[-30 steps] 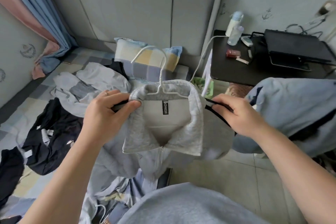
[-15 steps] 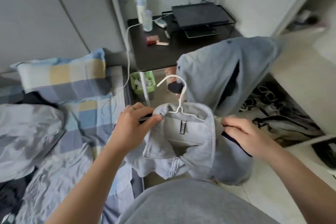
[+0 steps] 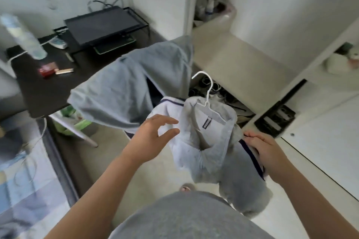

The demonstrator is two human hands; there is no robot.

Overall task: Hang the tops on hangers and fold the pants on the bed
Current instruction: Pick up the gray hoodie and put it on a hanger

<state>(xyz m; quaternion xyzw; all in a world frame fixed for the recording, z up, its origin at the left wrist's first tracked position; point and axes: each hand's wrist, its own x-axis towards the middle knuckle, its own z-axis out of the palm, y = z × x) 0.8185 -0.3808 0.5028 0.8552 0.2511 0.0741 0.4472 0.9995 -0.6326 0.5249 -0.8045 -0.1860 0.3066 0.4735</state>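
A grey zip-up top (image 3: 206, 141) with a wide collar hangs on a white wire hanger (image 3: 206, 93), its hook pointing up. My right hand (image 3: 266, 153) grips the top's right shoulder with its dark-trimmed edge. My left hand (image 3: 153, 137) is off the garment, just to its left, fingers spread and loosely curved, holding nothing. Behind them a blue-grey garment (image 3: 132, 87) is draped over something, hanging above the floor. The bed (image 3: 23, 190) with its checked sheet lies at the lower left edge.
A black side table (image 3: 38, 87) holds a monitor on a stand (image 3: 103, 27), a bottle (image 3: 21, 37) and a red box (image 3: 46, 72). A white shelf unit (image 3: 291, 87) with shoes underneath stands to the right. Pale tiled floor lies below.
The view has swung right, away from the bed toward the shelf unit. My left hand has let go of the top's left shoulder; my right hand still holds the other side.
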